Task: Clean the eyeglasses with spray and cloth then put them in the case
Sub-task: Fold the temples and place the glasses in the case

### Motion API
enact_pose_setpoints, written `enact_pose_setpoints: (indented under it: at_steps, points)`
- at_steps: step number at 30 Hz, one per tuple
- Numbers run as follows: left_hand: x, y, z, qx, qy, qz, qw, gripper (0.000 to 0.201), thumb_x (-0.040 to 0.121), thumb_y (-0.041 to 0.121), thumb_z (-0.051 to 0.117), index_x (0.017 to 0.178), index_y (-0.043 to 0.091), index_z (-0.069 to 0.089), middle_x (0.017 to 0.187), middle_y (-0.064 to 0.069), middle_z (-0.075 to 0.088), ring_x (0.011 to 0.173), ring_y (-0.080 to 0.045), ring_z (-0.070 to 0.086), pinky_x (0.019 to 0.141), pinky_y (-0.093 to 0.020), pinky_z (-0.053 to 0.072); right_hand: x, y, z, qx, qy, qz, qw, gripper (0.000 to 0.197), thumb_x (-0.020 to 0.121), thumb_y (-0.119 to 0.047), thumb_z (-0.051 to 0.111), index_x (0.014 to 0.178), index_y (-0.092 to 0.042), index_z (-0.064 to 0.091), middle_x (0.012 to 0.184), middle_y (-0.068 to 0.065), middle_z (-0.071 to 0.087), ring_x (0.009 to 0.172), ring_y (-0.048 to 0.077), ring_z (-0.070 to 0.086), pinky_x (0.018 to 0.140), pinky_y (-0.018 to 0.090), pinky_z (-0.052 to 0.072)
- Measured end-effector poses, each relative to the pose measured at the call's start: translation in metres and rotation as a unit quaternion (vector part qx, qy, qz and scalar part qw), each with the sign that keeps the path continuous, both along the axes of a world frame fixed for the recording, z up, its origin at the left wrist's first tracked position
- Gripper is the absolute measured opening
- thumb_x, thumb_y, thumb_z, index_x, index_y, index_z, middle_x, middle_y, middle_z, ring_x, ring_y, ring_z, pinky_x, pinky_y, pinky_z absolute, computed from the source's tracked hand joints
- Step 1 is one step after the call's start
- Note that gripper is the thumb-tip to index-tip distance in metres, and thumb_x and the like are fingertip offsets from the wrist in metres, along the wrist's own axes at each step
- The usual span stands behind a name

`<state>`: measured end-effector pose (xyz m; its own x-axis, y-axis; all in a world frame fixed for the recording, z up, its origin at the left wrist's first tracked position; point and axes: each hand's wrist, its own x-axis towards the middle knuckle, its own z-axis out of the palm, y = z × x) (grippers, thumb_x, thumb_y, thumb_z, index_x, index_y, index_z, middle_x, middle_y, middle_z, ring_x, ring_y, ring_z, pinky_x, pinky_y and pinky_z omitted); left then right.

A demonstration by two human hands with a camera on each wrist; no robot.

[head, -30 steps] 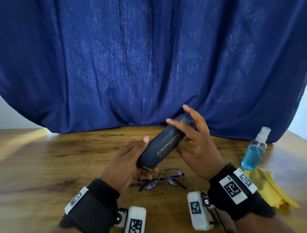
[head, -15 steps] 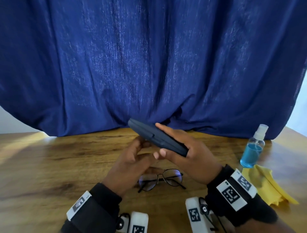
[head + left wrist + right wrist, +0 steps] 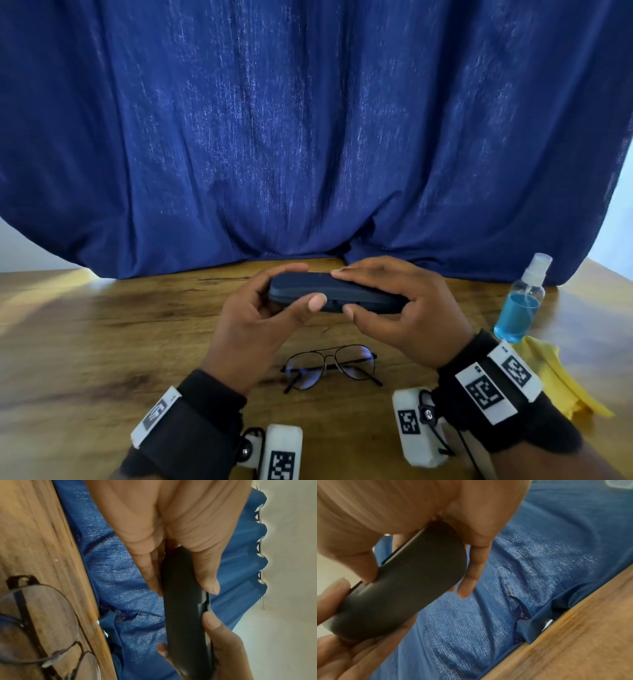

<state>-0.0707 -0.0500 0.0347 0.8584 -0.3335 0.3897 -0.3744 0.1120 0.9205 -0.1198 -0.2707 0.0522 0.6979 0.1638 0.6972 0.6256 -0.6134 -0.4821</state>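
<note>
Both hands hold a dark blue glasses case level above the table, closed, its seam facing me. My left hand grips its left end, thumb on the front edge and fingers over the top. My right hand grips the right end the same way. In the left wrist view the case runs between both thumbs; in the right wrist view the case fills the left side. The black-framed eyeglasses lie open on the wood below my hands, also seen as eyeglasses. A spray bottle with blue liquid and a yellow cloth sit at the right.
The wooden table spreads left of my hands. A dark blue curtain hangs behind, its hem resting on the table's far edge. The spray bottle stands near the right rear corner with the cloth just in front of it.
The case has swung from tilted upright to level. My left hand has taken hold of its left end again, and both hands now hold it by the ends.
</note>
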Motion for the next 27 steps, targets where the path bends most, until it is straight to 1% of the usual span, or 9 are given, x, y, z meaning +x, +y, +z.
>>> enact_pose_setpoints:
  at_steps: [4,8,11,15,17,19,21,24,27]
  points:
    - [-0.004,-0.003,0.001,0.039,-0.027,-0.022,0.999,0.06,0.075,0.023,0.082,0.131,0.025,0.061,0.116,0.005,0.077,0.111,-0.013,0.073,0.088,-0.021,0.058,0.001,-0.006,0.0,0.046,-0.005,-0.03,0.998,0.031,0.088,-0.019,0.076,0.118,-0.024,0.074,0.106,-0.011,0.075,0.099,0.007,0.07,0.086,0.019,0.054]
    - [-0.005,-0.003,0.004,0.051,-0.049,-0.077,0.994,0.103,0.081,0.004,0.078,0.156,0.044,0.02,0.121,-0.006,0.075,0.114,-0.021,0.072,0.095,-0.03,0.058,0.007,-0.013,-0.002,0.15,0.016,-0.105,0.983,0.024,0.085,-0.04,0.074,0.105,-0.029,0.073,0.097,-0.017,0.075,0.096,0.0,0.069,0.085,0.017,0.052]
    - [-0.007,0.0,0.009,0.099,-0.069,-0.094,0.988,0.089,0.08,0.009,0.079,0.152,0.039,0.036,0.127,0.006,0.072,0.119,-0.015,0.07,0.097,-0.027,0.057,0.013,-0.017,-0.004,0.209,0.015,-0.144,0.967,0.034,0.078,-0.05,0.072,0.099,-0.024,0.066,0.094,-0.012,0.07,0.093,0.002,0.066,0.084,0.015,0.049]
    - [-0.008,0.005,0.012,0.082,-0.062,-0.038,0.994,0.087,0.074,0.019,0.08,0.147,0.042,0.038,0.126,0.02,0.07,0.118,-0.005,0.068,0.094,-0.017,0.055,0.016,-0.015,-0.004,0.289,0.036,-0.099,0.951,0.023,0.092,-0.03,0.068,0.113,-0.023,0.061,0.103,-0.008,0.068,0.095,0.0,0.065,0.083,0.017,0.051]
    - [-0.004,0.012,0.017,0.039,-0.059,0.023,0.997,0.087,0.073,0.024,0.08,0.148,0.044,0.039,0.126,0.023,0.068,0.117,-0.001,0.067,0.092,-0.015,0.055,0.017,-0.02,-0.006,0.295,0.043,-0.12,0.947,0.024,0.095,-0.029,0.066,0.118,-0.028,0.06,0.104,-0.008,0.067,0.095,0.008,0.067,0.082,0.029,0.057]
    - [0.003,0.02,0.02,-0.009,-0.053,0.091,0.994,0.085,0.079,0.02,0.079,0.152,0.039,0.039,0.118,0.035,0.068,0.111,0.006,0.067,0.087,-0.011,0.054,0.017,-0.025,-0.008,0.255,0.053,-0.172,0.95,0.015,0.094,-0.028,0.067,0.108,-0.031,0.065,0.098,-0.008,0.069,0.09,0.014,0.067,0.082,0.039,0.059]
    - [0.013,0.027,0.017,-0.039,-0.051,0.139,0.988,0.082,0.085,0.011,0.076,0.154,0.032,0.038,0.106,0.045,0.067,0.106,0.013,0.067,0.085,-0.006,0.052,0.016,-0.027,-0.011,0.153,0.074,-0.2,0.965,0.008,0.092,-0.026,0.069,0.096,-0.032,0.07,0.094,-0.011,0.07,0.086,0.009,0.065,0.081,0.03,0.055]
    - [0.024,0.032,0.009,-0.051,-0.037,0.164,0.984,0.087,0.083,0.014,0.079,0.157,0.029,0.036,0.118,0.03,0.072,0.114,0.004,0.068,0.096,-0.012,0.052,0.013,-0.014,-0.014,0.012,0.145,-0.178,0.973,0.007,0.093,-0.034,0.068,0.096,-0.037,0.074,0.094,-0.013,0.066,0.084,0.001,0.059,0.071,0.012,0.044]
    - [0.028,0.03,0.002,-0.035,-0.033,0.156,0.987,0.089,0.081,0.015,0.081,0.157,0.03,0.036,0.123,0.023,0.072,0.117,0.001,0.067,0.098,-0.014,0.051,0.015,0.003,-0.021,-0.113,0.213,-0.13,0.962,0.023,0.097,-0.043,0.06,0.118,-0.042,0.069,0.11,-0.015,0.056,0.094,-0.009,0.049,0.076,0.005,0.035]
